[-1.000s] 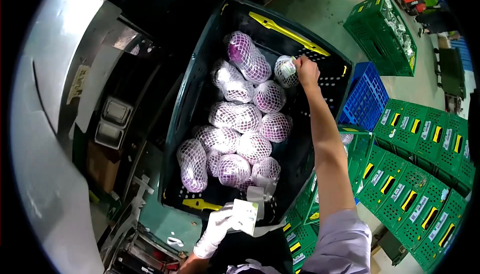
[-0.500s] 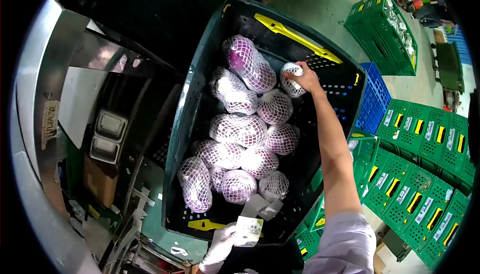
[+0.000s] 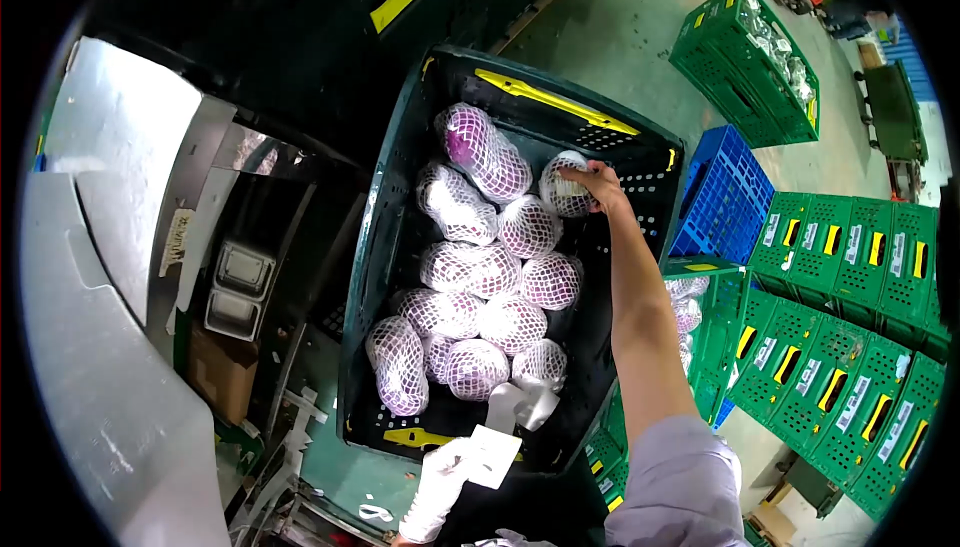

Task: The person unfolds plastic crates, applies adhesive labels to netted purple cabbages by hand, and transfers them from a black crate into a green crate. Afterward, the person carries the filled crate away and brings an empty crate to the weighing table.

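At the far end of a dark crate (image 3: 372, 247), the right hand (image 3: 603, 187) touches a netted bundle (image 3: 562, 187), grip unclear; the gloved left hand (image 3: 443, 477) pinches paper (image 3: 492, 455) by the near rim, seemingly for ready reach. Other bundles (image 3: 470, 267) nestle between.

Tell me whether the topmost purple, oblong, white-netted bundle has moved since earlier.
No: the purple, oblong, white-netted bundle keeps its place below-left of the yellow plastic bar.
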A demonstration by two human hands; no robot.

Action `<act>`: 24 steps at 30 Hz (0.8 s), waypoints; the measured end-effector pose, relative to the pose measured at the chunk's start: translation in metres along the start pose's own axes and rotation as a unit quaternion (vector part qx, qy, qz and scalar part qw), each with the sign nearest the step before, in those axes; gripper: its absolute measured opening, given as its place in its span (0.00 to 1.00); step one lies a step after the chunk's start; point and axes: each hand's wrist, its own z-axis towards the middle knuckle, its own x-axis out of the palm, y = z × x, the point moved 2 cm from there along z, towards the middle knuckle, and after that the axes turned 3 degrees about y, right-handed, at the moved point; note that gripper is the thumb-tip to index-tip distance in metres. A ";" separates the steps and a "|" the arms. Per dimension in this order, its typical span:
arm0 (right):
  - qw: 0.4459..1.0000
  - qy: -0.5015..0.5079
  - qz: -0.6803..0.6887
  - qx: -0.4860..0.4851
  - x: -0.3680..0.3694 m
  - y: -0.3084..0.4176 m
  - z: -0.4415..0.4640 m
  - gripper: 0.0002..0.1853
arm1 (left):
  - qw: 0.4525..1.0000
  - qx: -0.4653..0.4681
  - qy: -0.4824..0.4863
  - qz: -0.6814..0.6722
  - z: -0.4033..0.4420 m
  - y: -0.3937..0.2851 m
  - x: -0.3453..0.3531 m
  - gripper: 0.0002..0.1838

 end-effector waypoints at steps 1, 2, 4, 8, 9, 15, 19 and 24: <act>1.000 0.003 0.016 0.004 -0.003 0.002 -0.002 0.47 | 1.000 -0.003 0.001 0.004 -0.002 -0.004 0.004 0.10; 0.999 -0.012 0.051 -0.001 -0.005 0.002 -0.008 0.46 | 1.000 -0.013 0.001 0.008 -0.003 -0.009 0.009 0.11; 0.988 -0.007 0.157 -0.009 -0.007 0.005 -0.025 0.42 | 1.000 -0.026 0.009 0.014 -0.007 -0.017 0.019 0.11; 0.904 0.121 0.387 -0.135 -0.030 0.012 -0.111 0.33 | 0.997 -0.022 0.061 0.048 -0.011 -0.009 0.032 0.11; 0.866 0.146 0.448 -0.170 -0.038 0.008 -0.139 0.34 | 0.995 -0.024 0.094 0.033 -0.014 -0.017 0.039 0.10; 0.763 0.114 0.596 -0.221 -0.108 -0.134 -0.223 0.29 | 0.996 -0.021 0.087 -0.005 -0.011 -0.033 0.086 0.13; 0.753 -0.027 0.658 -0.004 -0.139 -0.264 -0.206 0.29 | 0.994 -0.042 0.074 0.061 -0.008 -0.012 0.104 0.09; 0.791 -0.204 0.538 0.206 -0.140 -0.388 -0.137 0.35 | 0.978 -0.005 0.037 0.203 0.000 0.024 0.110 0.04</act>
